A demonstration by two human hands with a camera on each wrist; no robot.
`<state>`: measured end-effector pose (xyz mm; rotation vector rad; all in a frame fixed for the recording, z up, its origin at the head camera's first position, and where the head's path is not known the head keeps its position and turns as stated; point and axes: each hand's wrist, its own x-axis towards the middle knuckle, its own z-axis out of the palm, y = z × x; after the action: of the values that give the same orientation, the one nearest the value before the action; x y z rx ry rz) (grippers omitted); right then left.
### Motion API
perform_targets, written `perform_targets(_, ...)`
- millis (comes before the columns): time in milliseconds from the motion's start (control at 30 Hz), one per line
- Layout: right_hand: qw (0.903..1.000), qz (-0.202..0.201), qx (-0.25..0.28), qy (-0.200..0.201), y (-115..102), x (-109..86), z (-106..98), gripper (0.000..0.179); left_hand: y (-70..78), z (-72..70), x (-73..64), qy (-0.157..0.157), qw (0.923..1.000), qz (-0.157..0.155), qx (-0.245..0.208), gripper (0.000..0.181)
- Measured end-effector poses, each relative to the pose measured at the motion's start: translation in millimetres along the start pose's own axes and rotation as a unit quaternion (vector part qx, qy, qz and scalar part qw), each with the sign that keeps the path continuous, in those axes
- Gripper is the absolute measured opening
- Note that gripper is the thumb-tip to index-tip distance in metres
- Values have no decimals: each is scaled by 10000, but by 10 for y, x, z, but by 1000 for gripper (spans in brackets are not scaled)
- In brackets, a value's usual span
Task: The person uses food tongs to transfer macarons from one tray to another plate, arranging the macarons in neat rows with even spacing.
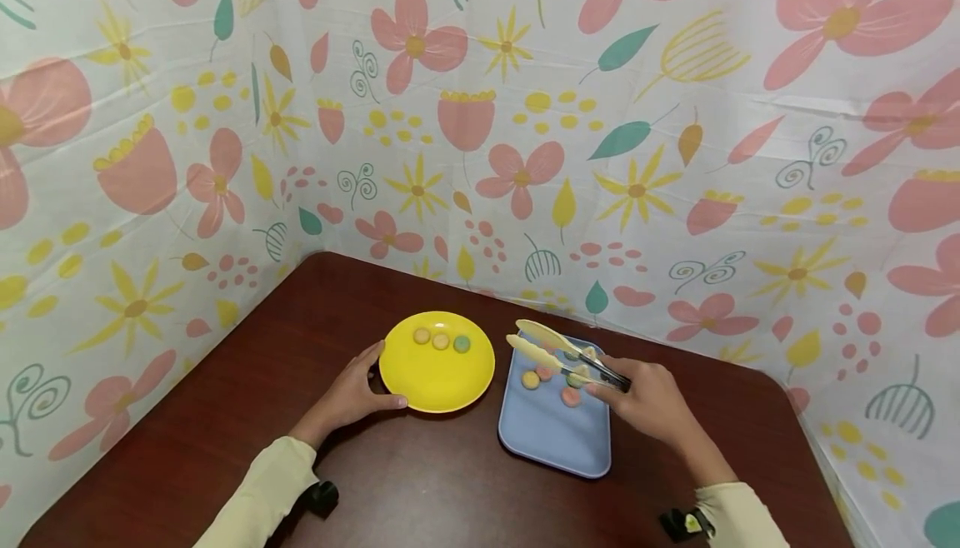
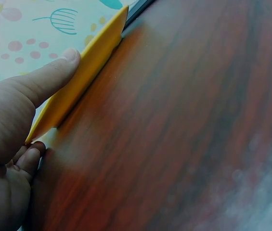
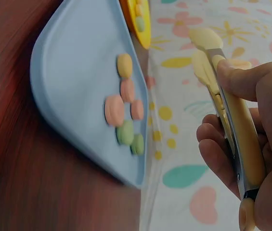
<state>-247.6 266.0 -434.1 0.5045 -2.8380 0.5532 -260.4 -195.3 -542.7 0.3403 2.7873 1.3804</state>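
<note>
My left hand (image 1: 348,396) holds the rim of a round yellow plate (image 1: 437,381) on the table. In the left wrist view its thumb (image 2: 54,77) lies along the plate's edge, with fingertips low beside the rim. Two beige macarons (image 1: 441,341) and a green one (image 1: 462,344) sit in a row toward the plate's far side. My right hand (image 1: 651,398) grips cream-tipped metal tongs (image 3: 241,130) above a blue tray (image 1: 555,444). The tongs' tips stand slightly apart with nothing between them. Several yellow, pink (image 3: 114,110) and green macarons (image 3: 124,133) lie on the tray, partly hidden by the tongs in the head view.
Plate and tray stand side by side on a dark brown table (image 1: 390,490), a narrow gap between them. A floral cloth (image 1: 465,156) hangs behind the table and along its left side.
</note>
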Motion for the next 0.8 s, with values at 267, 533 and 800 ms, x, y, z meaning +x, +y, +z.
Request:
perform_targets(267,9996,82,-247,75,227,-316,-159,49,-27,5,-14,14,10000,37,-6,118)
perform_targets(533,9985,237,-488,9,385,-601,-156,50,-19,-14,-11,24,10000,23,-2,117)
perform_targets(800,9973,495,-535,-97,473,-778,-72,54,-16,10,7,-15,10000,37,-19,117)
